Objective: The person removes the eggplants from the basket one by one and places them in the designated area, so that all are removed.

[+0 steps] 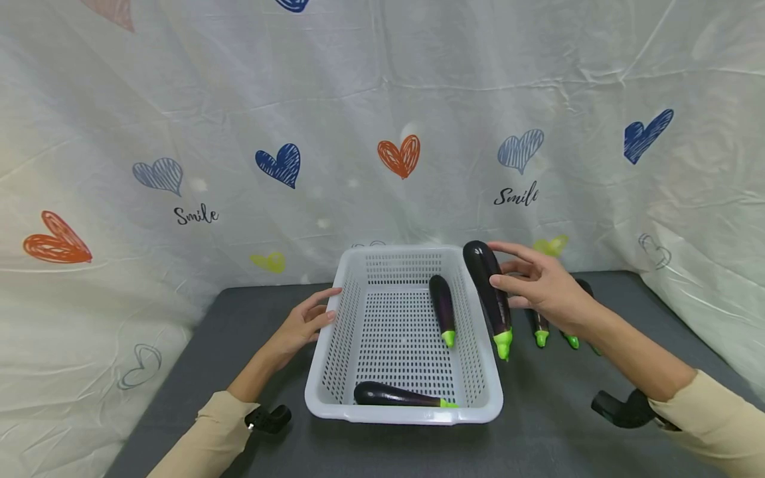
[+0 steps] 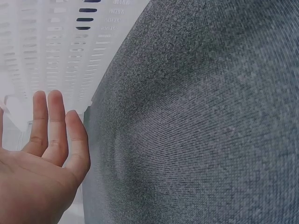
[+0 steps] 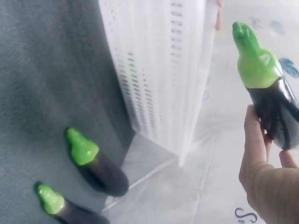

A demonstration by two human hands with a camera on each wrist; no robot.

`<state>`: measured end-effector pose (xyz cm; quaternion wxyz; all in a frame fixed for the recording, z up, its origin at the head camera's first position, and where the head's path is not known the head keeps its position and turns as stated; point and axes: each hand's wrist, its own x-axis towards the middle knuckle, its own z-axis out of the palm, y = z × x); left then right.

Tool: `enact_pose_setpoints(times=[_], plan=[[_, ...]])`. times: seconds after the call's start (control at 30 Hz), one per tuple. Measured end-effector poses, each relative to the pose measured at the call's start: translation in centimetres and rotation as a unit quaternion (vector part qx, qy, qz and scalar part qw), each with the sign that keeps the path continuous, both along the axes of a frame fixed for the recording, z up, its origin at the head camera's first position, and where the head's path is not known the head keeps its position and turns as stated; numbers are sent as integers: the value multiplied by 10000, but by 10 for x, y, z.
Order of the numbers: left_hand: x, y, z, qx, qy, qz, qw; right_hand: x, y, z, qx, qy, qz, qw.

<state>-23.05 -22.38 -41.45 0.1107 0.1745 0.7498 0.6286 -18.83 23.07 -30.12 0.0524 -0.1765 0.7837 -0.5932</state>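
My right hand [image 1: 545,289] pinches an eggplant [image 1: 491,295] by the basket [image 1: 406,415]'s right rim; my left hand [image 1: 301,326], fingers loosely extended, touches its left. Two eggplants [image 1: 442,305] lie inside; perhaps three others [image 1: 541,338], partly hidden, remain on the table [image 1: 550,438].

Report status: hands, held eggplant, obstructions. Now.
Left hand at left rim of white perforated plastic basket. Right hand holding glossy dark-purple elongated eggplant with green stem end, by basket's right rim. Possible snag: that rim. Two similar eggplants lie inside.
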Motion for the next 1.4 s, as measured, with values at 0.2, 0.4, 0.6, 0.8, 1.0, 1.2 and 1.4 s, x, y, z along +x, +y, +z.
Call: enact_pose_setpoints(times=[0.2, 0.4, 0.6, 0.8, 1.0, 1.2, 1.4], plan=[[0, 0, 0, 11, -7, -17, 10000, 2, 9, -3, 28, -28, -112, 9999], [1, 0, 1, -9, -19, -22, 10000, 4, 18, -6, 63, -67, -176, 9998], [1, 0, 1, -12, -44, -12, 10000, 6, 28, -11, 74, -29, -225, 9997], [1, -1, -1, -39, -60, 3, 10000, 9, 38, -19, -95, -10, -144, 9998], [0, -1, -2, 0, -74, 18, 10000, 11, 46, -26, -294, -132, -96, 9994], [1, -1, -1, 27, -69, -21, 10000, 13, 55, -32, -153, -257, -144, 9994], [0, 0, 0, -14, -44, -58, 10000, 15, 66, -40, -65, -183, -137, 9997]])
